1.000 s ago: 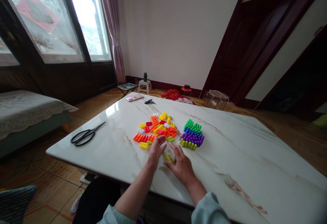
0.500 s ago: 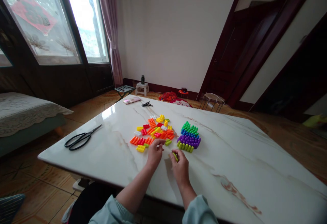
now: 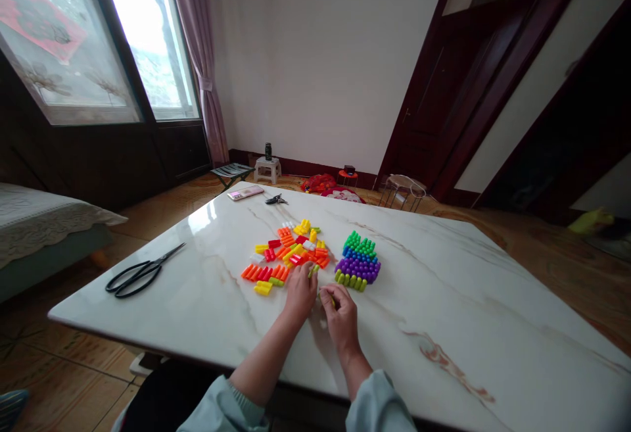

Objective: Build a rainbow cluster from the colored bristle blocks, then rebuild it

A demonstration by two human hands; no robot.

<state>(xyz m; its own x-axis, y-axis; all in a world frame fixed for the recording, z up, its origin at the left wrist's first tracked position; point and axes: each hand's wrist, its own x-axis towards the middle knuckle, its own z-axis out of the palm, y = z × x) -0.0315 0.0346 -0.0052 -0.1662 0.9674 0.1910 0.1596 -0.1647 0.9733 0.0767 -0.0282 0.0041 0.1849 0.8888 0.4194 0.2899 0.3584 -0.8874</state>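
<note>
My left hand point(image 3: 300, 292) is closed on a small olive-green plastic piece point(image 3: 314, 271) at the near edge of a loose pile. My right hand point(image 3: 341, 313), close beside it, pinches another olive-green piece point(image 3: 333, 301), mostly covered by the fingers. In the pile lie orange pieces point(image 3: 256, 273), yellow pieces point(image 3: 263, 288), red pieces point(image 3: 269, 255) and a few white ones. To the right stands a joined block of bullet-shaped pieces in rows: green point(image 3: 359, 244), blue, purple point(image 3: 358, 269) and olive-green at the near side.
Black-handled scissors point(image 3: 142, 274) lie on the left of the white marble-patterned table point(image 3: 424, 274). A pink phone point(image 3: 245, 192) and a set of keys point(image 3: 277, 200) rest near the far edge. Beyond are a white stool point(image 3: 267, 169) and a round stool point(image 3: 403, 190).
My left hand has taken up an olive-green piece from the pile's near edge. My right hand still holds its piece and has turned slightly inward. The view has shifted a little right.
</note>
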